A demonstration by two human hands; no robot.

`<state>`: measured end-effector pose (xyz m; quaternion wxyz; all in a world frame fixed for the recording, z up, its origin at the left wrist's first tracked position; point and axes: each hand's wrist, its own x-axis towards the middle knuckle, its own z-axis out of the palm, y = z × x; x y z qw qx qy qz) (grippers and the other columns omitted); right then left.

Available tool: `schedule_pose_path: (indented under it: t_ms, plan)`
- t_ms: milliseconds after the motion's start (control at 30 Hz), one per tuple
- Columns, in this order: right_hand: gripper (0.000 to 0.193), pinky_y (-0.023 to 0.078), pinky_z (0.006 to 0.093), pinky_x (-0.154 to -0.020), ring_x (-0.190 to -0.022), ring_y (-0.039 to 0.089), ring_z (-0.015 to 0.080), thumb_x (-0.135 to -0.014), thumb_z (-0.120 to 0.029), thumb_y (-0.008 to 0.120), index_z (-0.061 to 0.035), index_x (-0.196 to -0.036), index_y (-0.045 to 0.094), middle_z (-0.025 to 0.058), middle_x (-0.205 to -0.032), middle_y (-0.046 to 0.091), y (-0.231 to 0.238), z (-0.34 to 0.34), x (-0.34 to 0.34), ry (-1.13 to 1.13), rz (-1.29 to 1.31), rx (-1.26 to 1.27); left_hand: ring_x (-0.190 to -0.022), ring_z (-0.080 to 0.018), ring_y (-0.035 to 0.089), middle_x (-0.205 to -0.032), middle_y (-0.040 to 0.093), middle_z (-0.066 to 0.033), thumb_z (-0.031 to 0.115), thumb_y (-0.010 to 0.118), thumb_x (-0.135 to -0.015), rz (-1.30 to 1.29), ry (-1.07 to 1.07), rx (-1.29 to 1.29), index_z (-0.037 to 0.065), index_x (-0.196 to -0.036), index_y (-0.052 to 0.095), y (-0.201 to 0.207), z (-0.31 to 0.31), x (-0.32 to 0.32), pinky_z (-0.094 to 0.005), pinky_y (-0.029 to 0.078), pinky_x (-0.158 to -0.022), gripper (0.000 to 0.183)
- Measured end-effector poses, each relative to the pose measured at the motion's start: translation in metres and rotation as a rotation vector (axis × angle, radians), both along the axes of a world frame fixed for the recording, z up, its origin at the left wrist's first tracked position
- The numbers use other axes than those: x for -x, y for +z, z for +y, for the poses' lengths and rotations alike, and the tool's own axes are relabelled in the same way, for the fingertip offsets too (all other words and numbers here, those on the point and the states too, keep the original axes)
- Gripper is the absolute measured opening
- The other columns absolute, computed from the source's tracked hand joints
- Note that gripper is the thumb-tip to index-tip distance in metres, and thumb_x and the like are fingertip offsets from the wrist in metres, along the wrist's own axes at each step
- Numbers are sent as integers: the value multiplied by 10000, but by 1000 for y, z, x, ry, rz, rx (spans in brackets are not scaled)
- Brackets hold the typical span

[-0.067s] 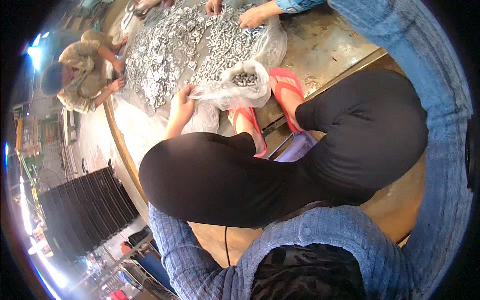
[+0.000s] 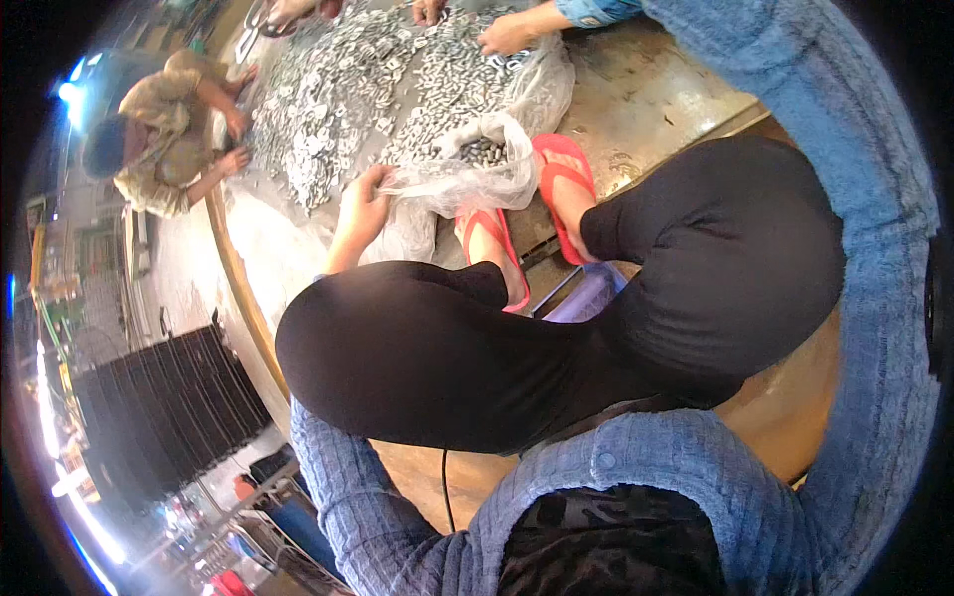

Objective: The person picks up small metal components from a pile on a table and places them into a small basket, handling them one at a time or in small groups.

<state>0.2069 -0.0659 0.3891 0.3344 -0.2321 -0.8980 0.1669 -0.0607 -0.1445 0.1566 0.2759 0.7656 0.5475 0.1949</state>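
Note:
My left hand [image 2: 364,204] is closed on the gathered edge of a clear plastic bag [image 2: 452,187], beyond my left knee. Several small dark-grey metal pieces [image 2: 484,152] show through the bag's mouth. Up at the top edge, my right hand [image 2: 509,36] rests with bent fingers at a pile of small, oblong grey metal pieces [image 2: 447,72]. What its fingers pinch, if anything, is too small to tell. Left of that pile spreads another one of flat, silvery metal pieces with holes [image 2: 318,109].
A crouching person [image 2: 169,134] works with both hands at the pile's left edge. Another person's hand [image 2: 428,11] reaches in at the top. My feet in red flip-flops [image 2: 566,184] stand close to the bag. Near them lies a purple object [image 2: 593,295].

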Motion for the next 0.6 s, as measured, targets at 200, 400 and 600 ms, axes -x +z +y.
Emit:
schedule_pose_path:
  t_ms: [200, 400, 600]
  plan:
    - [270, 483, 347, -665, -725, 625, 269, -721, -265, 629, -29, -850, 649, 152, -778, 651, -21, -4, 47, 116, 84, 10, -879, -315, 607, -908, 632, -175, 51, 535, -742, 208, -163, 9, 37, -992, 600, 38, -7, -12, -370, 461, -772, 259]
    - [271, 474, 340, -683, -759, 622, 275, -716, -260, 632, -41, -875, 648, 150, -807, 653, -38, 26, 65, 308, 84, -51, -897, -341, 590, -911, 626, -183, 54, 517, -723, 331, -260, 50, 57, -1004, 602, 56, -3, -6, -408, 457, -773, 293]
    - [307, 442, 306, -679, -712, 564, 165, -775, -272, 635, -4, -925, 616, 114, -791, 633, -22, 29, 40, 233, 48, 98, -898, -334, 592, -949, 628, -156, 88, 537, -741, 570, -248, 66, 93, -1084, 582, 63, -23, 1, -412, 467, -785, 346]
